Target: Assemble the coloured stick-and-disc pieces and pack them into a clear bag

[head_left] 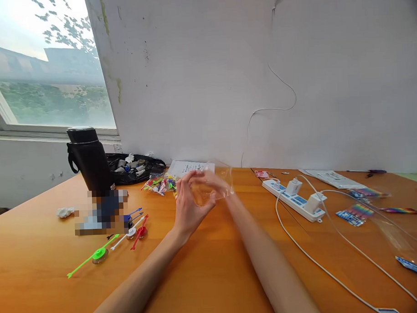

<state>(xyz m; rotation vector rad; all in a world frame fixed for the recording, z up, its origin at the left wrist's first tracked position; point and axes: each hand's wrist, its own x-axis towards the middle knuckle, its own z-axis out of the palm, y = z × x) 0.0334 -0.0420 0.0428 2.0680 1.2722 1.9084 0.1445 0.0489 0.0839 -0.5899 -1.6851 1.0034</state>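
Head view, clear plastic bag pinched between left grip, right grip

Orange wooden surface w/ black flask, green spinning top, white power strip, white cable.

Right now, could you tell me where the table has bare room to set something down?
Bare wood lies between the person's forearms and the white cable, and left of the green spinner. It is crowded around the black bottle and the power strip.
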